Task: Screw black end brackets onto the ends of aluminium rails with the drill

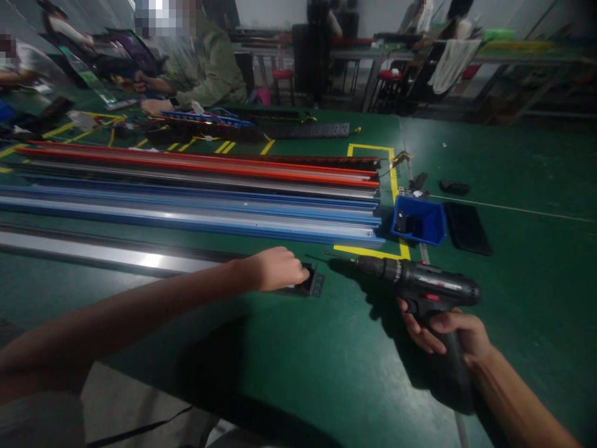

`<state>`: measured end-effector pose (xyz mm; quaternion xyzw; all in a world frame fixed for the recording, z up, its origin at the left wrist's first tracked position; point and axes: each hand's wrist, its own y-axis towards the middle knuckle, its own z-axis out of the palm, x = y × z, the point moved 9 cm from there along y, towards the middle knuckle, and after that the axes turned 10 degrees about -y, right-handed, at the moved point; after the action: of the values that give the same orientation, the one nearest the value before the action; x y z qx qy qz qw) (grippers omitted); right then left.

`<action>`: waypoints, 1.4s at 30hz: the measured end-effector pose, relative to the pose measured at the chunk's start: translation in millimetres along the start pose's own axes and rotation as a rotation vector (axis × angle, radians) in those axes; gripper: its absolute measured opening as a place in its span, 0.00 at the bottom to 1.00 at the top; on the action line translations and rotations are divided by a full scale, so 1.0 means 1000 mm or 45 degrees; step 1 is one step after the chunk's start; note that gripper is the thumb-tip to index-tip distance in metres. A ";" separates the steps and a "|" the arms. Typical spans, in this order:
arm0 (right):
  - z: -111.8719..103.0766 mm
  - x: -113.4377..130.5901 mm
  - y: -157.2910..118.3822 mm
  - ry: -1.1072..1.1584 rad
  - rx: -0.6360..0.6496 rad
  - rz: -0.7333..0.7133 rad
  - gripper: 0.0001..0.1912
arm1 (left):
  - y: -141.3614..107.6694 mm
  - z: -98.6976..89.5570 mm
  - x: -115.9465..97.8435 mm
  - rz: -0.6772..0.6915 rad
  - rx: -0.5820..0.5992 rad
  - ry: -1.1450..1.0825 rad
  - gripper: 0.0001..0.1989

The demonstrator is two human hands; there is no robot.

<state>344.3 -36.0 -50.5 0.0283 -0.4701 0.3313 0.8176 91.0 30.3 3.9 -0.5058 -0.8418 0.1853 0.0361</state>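
1. Toward the front edge of the table point(308, 361), my left hand point(280, 269) curls its fingers at the end of the silver profile point(153, 259); whether they pinch, I cannot tell.
2. My right hand point(450, 330) wraps its fingers round the drill point(429, 283).
3. I'd steady that end, bit point(342, 256) kept straight.

Left hand point(280, 269): back uppermost, fingers point(297, 272) bent; left forearm point(153, 305) extended behind it, nearly in line. Right hand point(467, 336): well apart, nearer the camera, fingers and thumb point(448, 322) curled in a grip; right forearm point(522, 389) slants back from the wrist point(485, 359).
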 end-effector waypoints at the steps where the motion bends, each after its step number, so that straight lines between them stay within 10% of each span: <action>1: -0.001 -0.002 0.000 0.001 -0.006 0.009 0.23 | 0.002 0.000 -0.002 0.005 0.019 0.022 0.06; 12: -0.001 -0.015 0.001 -0.001 0.086 0.085 0.22 | -0.003 -0.007 -0.005 0.107 -0.295 -0.035 0.09; 23: -0.002 -0.012 0.001 0.001 0.096 0.008 0.22 | -0.021 -0.015 0.000 0.120 -0.268 -0.172 0.12; 33: 0.002 -0.017 0.004 0.003 0.186 -0.061 0.23 | -0.046 -0.016 0.034 -0.481 -0.722 -0.798 0.17; 42: 0.014 -0.021 0.005 -0.004 0.233 -0.022 0.23 | -0.041 0.001 0.030 -0.491 -0.734 -0.835 0.19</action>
<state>323.7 -48.6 -60.5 0.1075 -0.4389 0.3657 0.8137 42.0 38.6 13.3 -0.2445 -0.9044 0.0840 -0.3396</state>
